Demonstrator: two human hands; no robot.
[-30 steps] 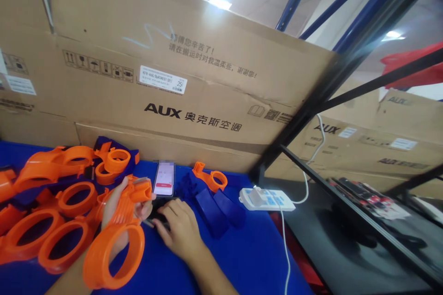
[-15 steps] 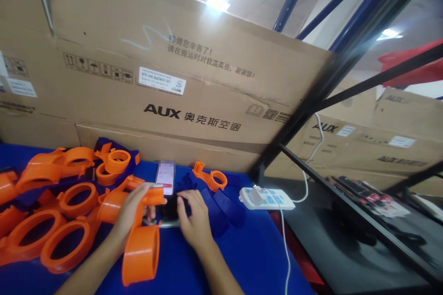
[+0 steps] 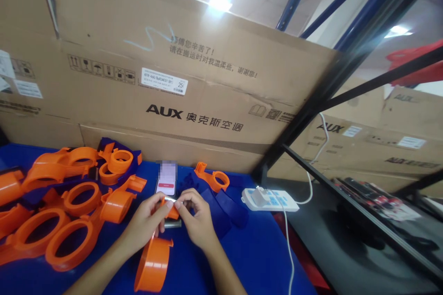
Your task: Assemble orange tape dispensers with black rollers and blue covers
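Observation:
An orange tape dispenser (image 3: 154, 265) is in my left hand (image 3: 148, 219), its wide ring hanging toward me. My left fingers are closed around its narrow end, where a toothed metal blade (image 3: 170, 199) shows along the edge. My right hand (image 3: 196, 216) is closed in a pinch at the right end of that blade; its fingertips touch the dispenser's end. Just beyond my hands lies a phone (image 3: 166, 180) with its screen lit. Below my fingers a dark item with a silvery edge (image 3: 173, 224) is mostly covered.
Several orange tape dispensers (image 3: 71, 244) are heaped at left on the blue tabletop (image 3: 194, 267). Another dispenser (image 3: 220, 181) lies at the back, near dark blue flat pieces (image 3: 219, 212). A corded white power strip (image 3: 272, 199) stands right. Cardboard (image 3: 207, 97) walls the back.
My right hand has come up from the dark item to the blade end of the dispenser. The dispenser has turned in my left hand, and both hands now meet at it.

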